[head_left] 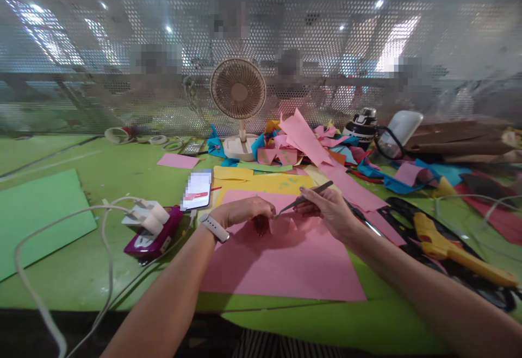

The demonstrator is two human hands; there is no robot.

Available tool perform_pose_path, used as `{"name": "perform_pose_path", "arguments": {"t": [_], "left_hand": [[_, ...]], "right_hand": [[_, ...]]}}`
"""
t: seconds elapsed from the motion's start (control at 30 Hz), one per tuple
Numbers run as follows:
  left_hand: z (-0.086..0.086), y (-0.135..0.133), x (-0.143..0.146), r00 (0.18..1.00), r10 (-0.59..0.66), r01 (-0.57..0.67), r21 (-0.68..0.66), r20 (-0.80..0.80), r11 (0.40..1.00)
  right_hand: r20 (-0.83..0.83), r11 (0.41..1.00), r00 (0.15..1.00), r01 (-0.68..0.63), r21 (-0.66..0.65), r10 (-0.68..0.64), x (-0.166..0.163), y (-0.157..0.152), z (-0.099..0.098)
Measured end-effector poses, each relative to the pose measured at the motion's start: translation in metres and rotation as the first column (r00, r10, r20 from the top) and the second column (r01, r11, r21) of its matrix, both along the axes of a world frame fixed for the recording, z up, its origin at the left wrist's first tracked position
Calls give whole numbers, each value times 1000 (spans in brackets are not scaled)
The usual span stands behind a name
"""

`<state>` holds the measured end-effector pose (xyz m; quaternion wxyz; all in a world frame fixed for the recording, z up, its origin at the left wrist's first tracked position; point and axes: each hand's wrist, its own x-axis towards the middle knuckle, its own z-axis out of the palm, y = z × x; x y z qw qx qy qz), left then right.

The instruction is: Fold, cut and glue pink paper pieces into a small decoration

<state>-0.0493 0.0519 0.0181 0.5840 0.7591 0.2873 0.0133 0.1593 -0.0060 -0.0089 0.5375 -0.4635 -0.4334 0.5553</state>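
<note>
Two hands are brought together over a pink sheet (293, 271). Tweezers (306, 198) are pinched between the thumb and fingers (315, 194) of the right hand (332, 214), with their tips laid against a small folded pink piece (284, 224). The piece is pinched at its left edge by the curled, pressed-together fingers of the left hand (244, 212), on whose wrist a white watch (215, 228) is worn. The piece is held low over the far part of the sheet, which is spread flat in the middle of the green surface (101, 173).

A yellow sheet (261, 183) is tucked just behind the pink one. To the left, a phone (197, 189) is laid beside a purple power strip (153, 236), from which a white cable (106, 260) is looped toward the near edge; a green sheet (36, 217) is set further left. To the right, a yellow glue gun (448, 249) is laid close by the right forearm. Behind the hands, a heap of coloured scraps (310, 140) is piled around a small fan (238, 92) and a bottle (361, 124), all backed by a perforated screen (122, 48). Nothing is placed between the hands and the piece.
</note>
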Motion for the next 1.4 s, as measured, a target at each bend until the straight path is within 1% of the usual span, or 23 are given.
{"name": "perform_pose_path", "arguments": {"t": [0.13,0.3,0.4,0.5,0.73,0.93,1.17,1.3,1.4], "left_hand": [[-3,2,-1,1000,4,-4,15,19,1000],[-5,2,-1,999,22,-21,-25,34,999],[-5,2,0,999,31,-30,-23,33,999],[-4,1,0,998,53,-53,-16,34,998],[1,-3,2,993,113,-112,-61,27,992],[1,-3,3,993,113,-111,-54,34,992],[-5,1,2,997,76,-75,-9,34,997],[-7,1,3,995,95,-96,5,27,995],[-6,-1,4,994,106,-105,-9,15,994]], "right_hand": [[3,1000,1000,2,-1,-2,0,1,-1],[0,1000,1000,-6,-10,6,0,0,1],[0,1000,1000,-4,-14,4,-1,-1,2],[-7,1000,1000,2,-13,-3,-1,0,1],[-19,1000,1000,14,16,-14,-1,0,-2],[-27,1000,999,28,11,-27,-1,0,-1],[1,999,999,42,8,-42,-1,0,-1],[-1,999,999,38,17,-38,-1,-1,0],[-4,999,999,33,22,-33,-1,-1,1]]}}
